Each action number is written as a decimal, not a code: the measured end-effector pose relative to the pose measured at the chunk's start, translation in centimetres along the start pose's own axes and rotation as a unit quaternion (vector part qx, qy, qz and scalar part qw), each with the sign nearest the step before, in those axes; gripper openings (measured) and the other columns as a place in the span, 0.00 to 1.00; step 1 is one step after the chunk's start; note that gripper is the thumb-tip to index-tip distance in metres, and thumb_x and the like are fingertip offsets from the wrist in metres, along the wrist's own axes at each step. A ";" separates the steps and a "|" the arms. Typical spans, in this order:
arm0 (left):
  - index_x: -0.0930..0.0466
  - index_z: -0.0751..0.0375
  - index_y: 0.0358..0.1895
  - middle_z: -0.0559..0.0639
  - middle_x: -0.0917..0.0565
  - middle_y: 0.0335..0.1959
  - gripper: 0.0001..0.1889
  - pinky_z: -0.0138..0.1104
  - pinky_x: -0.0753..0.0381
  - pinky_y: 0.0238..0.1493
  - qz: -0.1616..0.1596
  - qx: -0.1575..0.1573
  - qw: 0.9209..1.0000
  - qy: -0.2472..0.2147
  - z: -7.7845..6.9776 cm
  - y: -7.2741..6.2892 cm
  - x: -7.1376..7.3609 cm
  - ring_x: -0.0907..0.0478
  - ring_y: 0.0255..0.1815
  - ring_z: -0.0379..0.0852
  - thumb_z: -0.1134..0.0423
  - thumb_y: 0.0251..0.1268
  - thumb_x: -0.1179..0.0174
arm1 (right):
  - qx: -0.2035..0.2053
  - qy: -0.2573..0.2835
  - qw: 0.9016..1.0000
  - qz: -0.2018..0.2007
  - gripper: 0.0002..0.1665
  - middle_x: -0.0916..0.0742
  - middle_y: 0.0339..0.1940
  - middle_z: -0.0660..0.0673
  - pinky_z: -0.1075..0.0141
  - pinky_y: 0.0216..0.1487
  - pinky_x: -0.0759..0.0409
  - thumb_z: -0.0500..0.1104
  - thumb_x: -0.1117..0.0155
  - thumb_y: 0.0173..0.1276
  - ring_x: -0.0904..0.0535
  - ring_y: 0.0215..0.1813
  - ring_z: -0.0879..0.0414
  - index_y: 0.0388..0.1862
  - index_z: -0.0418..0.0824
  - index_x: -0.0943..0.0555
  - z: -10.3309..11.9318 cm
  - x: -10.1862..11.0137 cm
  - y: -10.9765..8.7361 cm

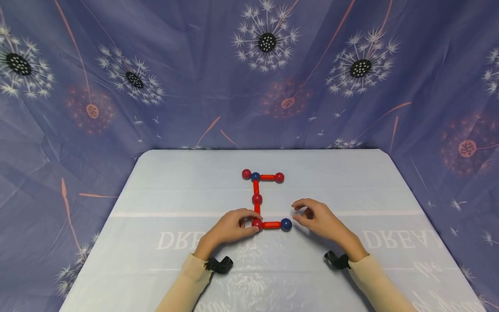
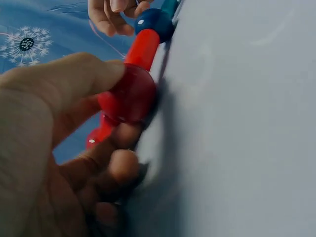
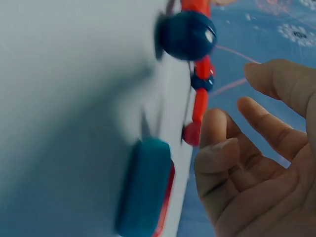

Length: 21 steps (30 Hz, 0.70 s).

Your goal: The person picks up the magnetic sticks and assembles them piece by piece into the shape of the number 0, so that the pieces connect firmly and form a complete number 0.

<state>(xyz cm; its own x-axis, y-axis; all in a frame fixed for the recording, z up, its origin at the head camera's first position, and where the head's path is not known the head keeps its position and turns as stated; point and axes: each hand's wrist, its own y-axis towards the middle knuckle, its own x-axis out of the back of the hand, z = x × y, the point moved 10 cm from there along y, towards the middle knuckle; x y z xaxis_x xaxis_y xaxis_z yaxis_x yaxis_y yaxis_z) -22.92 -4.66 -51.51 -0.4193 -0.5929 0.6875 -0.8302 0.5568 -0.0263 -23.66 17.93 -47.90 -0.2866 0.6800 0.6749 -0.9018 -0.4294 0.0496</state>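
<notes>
Ball-and-rod building pieces form a joined, bent chain on the table. In the head view my left hand pinches the red ball at its near corner between thumb and fingers. From that ball a red rod runs right to a blue ball. Another red rod leads away to a middle red ball. My right hand hovers just right of the blue ball, apart from it, fingers loosely bent around nothing. A teal piece with a red edge shows below it in the right wrist view.
Farther back, a second blue ball joins a red ball on its left and a red rod ending in another red ball. A patterned purple cloth hangs behind the pale table.
</notes>
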 end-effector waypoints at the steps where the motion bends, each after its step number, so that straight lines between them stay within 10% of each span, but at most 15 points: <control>1: 0.15 0.40 0.57 0.37 0.22 0.33 0.16 0.30 0.27 0.32 0.006 0.002 1.000 -0.005 0.0 0.1 0.0 0.30 0.26 0.34 0.51 0.68 0.32 | -0.003 -0.001 1.000 -0.008 0.19 0.13 0.47 0.46 0.67 0.32 0.21 0.44 0.28 0.70 0.21 0.36 0.61 0.57 0.40 0.17 -0.1 0.4 0.0; 21: 0.14 0.45 0.54 0.40 0.18 0.41 0.15 0.32 0.25 0.36 0.049 0.020 0.997 -0.063 0.0 0.7 -0.1 0.25 0.29 0.39 0.52 0.66 0.30 | -0.026 -0.042 0.997 -0.051 0.22 0.13 0.50 0.43 0.62 0.44 0.20 0.44 0.25 0.66 0.19 0.48 0.51 0.57 0.40 0.16 -2.9 3.4 -0.9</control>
<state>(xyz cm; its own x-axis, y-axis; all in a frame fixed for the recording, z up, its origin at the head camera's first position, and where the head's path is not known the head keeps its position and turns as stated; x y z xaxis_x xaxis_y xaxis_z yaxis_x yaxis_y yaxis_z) -23.46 -4.27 -51.62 -0.5405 -0.6061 0.5835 -0.7956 0.5939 -0.1200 -24.77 22.31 -47.76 -0.1670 0.6645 0.7284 -0.9411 -0.3277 0.0832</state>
